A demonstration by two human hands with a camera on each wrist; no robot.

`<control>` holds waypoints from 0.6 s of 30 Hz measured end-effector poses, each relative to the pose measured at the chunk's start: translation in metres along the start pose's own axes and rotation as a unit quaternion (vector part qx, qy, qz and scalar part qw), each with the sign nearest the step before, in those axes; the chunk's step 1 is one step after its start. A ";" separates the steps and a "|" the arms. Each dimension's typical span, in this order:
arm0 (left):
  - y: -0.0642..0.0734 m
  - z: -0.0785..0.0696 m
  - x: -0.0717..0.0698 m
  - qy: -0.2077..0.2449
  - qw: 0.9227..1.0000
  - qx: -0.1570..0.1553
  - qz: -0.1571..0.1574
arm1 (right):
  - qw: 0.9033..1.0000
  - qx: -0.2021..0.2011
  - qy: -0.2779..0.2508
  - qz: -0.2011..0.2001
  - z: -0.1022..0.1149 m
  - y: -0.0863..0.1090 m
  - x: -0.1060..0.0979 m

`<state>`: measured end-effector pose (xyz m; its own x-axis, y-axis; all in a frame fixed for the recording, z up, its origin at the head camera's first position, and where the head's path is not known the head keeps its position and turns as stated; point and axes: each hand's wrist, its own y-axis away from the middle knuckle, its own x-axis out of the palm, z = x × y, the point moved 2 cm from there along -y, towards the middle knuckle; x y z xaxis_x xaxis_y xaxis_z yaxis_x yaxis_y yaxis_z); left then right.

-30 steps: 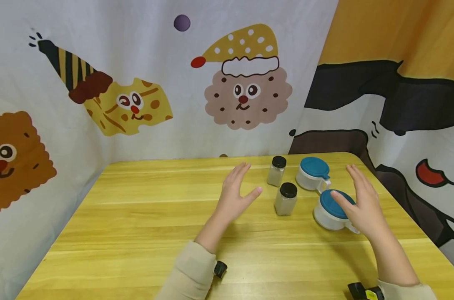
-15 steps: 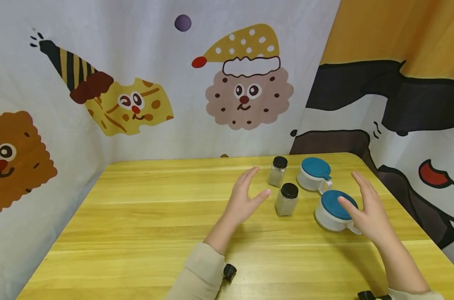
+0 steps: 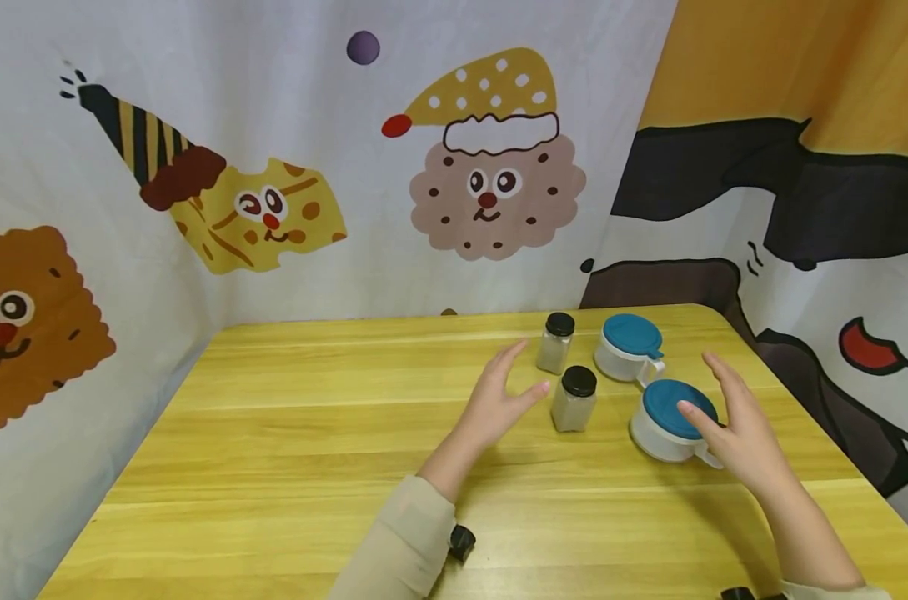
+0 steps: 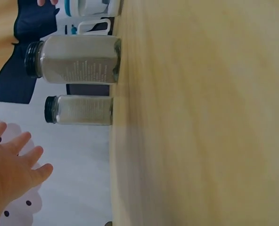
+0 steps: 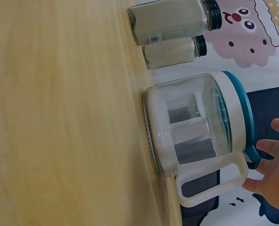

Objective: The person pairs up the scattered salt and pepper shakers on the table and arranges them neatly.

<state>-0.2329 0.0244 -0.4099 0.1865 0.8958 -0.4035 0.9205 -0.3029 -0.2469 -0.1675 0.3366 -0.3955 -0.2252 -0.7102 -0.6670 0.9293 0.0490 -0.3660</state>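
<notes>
Two glass shaker jars with black lids stand upright on the table: a nearer jar (image 3: 573, 408) and a farther jar (image 3: 554, 352). To their right are two seasoning pots with blue lids and white handles, a near pot (image 3: 662, 442) and a far pot (image 3: 622, 362). My left hand (image 3: 494, 406) hovers left of the jars, fingers spread, touching nothing. Above and right of the near pot is my right hand (image 3: 746, 437), thumb and fingers apart, holding nothing. In the right wrist view, the near pot (image 5: 160, 136) is clear glass with white contents low inside.
The wooden table (image 3: 273, 450) extends left and toward the front. A cartoon-printed curtain (image 3: 288, 75) hangs behind its back edge and along the right side. Each wrist wears a black camera, such as the left wrist camera (image 3: 462, 542).
My left hand has moved right, closer to the jars. The right hand has shifted slightly right and lower. Jars and pots have stayed in place.
</notes>
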 end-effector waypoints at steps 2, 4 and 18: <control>-0.002 0.001 0.003 0.002 1.000 0.000 0.007 | 1.000 0.006 -0.001 0.006 -0.001 0.000 0.001; -0.003 0.000 0.005 0.007 1.000 -0.001 0.013 | 1.000 0.010 -0.005 0.011 -0.002 0.001 0.001; -0.008 0.000 0.013 0.032 0.999 -0.015 0.026 | 0.999 0.027 -0.005 0.032 -0.007 0.002 0.006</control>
<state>-0.2381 0.0382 -0.4135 0.2548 0.8986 -0.3571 0.9190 -0.3399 -0.1997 -0.1691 0.3374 -0.4052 -0.1621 -0.7134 -0.6817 0.9561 0.0573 -0.2873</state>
